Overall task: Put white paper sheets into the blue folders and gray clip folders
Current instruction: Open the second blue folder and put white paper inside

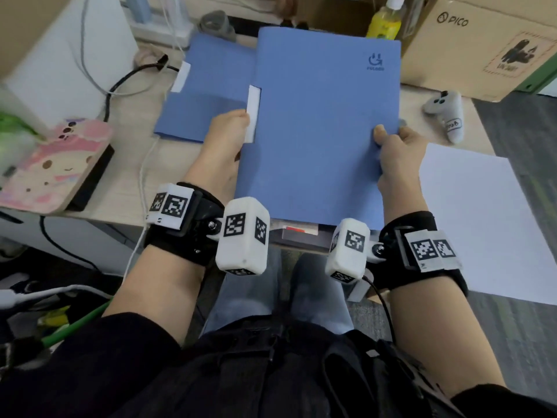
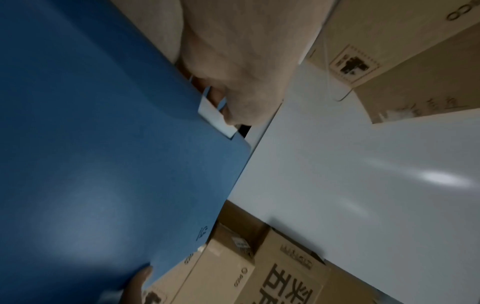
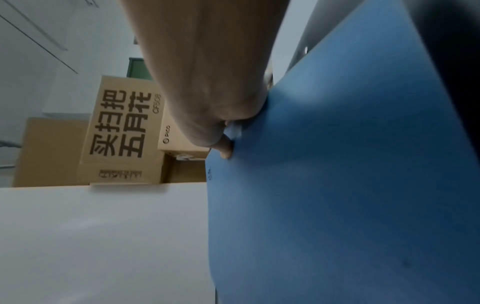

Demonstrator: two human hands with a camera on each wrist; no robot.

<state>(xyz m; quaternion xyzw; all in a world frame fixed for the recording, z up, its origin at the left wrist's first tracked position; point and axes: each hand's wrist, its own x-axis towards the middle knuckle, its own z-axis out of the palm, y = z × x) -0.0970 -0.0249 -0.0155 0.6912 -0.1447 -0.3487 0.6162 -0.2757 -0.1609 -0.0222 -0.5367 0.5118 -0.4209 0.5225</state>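
Note:
A closed blue folder (image 1: pixel 319 128) with a dark logo at its far right corner is held above the desk, between both hands. My left hand (image 1: pixel 227 131) grips its left edge beside a white label tab (image 1: pixel 253 114). My right hand (image 1: pixel 391 149) pinches the right edge, thumb on the cover. The same blue folder (image 2: pixel 98 144) fills the left wrist view, and in the right wrist view the blue folder (image 3: pixel 337 185) has my thumb (image 3: pixel 226 149) pressed on it. A second blue folder (image 1: pixel 208 92) lies flat on the desk behind. White paper sheets (image 1: pixel 482 215) lie at the right.
A pink patterned box (image 1: pixel 51 167) sits at the left, with cables (image 1: pixel 126 82) behind it. A grey controller (image 1: pixel 446 113), a yellow bottle (image 1: pixel 385 19) and a cardboard box (image 1: pixel 482 46) stand at the back right. Dark items (image 1: pixel 298 233) lie under the held folder's near edge.

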